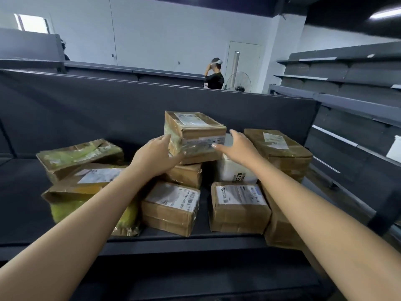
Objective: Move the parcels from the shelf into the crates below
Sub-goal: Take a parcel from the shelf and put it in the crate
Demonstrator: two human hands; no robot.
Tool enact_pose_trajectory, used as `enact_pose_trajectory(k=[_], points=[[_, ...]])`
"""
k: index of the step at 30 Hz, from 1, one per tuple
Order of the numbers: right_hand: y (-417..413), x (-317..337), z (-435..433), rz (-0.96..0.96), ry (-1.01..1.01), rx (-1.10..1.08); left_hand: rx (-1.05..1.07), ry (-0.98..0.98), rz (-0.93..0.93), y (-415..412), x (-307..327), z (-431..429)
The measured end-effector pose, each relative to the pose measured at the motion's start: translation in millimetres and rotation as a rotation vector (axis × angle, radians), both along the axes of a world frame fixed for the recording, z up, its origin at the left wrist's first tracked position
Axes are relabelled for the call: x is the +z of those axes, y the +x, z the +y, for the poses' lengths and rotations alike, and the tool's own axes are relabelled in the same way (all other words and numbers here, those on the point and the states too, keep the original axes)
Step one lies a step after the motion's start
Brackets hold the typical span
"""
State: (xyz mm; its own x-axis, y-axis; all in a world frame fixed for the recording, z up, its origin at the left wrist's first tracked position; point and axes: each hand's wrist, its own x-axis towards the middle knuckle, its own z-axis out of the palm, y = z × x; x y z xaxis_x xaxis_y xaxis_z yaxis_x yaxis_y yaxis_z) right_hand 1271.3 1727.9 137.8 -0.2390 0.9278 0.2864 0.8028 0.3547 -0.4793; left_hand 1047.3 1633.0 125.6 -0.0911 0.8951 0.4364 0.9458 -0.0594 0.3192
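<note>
On the white parcel (234, 170) you can read "3270", and the label of the front cardboard box (171, 205) carries barcodes and a long number beginning with 247; the other labels are too small to read. The top cardboard box (195, 135), brown, taped over, with white labels on its top and front, sits on a lower box (186, 174) on the dark shelf (195, 240). Your left hand (152, 155) lies with nearly straight fingers against its left side, and your right hand (236, 146) has the fingers spread, the thumb tip touching the front label.
</note>
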Motion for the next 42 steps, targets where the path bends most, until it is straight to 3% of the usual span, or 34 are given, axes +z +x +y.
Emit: enact_pose_trajectory(k=[6, 11, 21, 32, 42], points=[[-10, 3, 35, 0.173, -0.074, 0.111, 0.039, -0.072, -0.057, 1, -1, 41], [-12, -2, 43, 0.282, -0.112, 0.186, 0.033, -0.001, -0.082, 9, -7, 53], [-10, -8, 21, 0.324, -0.032, 0.208, 0.001, 0.028, -0.115, 15, -10, 46], [3, -25, -81, 0.426, 0.12, 0.143, -0.108, 0.184, -0.102, 19, -17, -38], [23, -58, -212, 0.423, 0.171, 0.011, -0.23, 0.163, -0.086, 33, -39, -144]])
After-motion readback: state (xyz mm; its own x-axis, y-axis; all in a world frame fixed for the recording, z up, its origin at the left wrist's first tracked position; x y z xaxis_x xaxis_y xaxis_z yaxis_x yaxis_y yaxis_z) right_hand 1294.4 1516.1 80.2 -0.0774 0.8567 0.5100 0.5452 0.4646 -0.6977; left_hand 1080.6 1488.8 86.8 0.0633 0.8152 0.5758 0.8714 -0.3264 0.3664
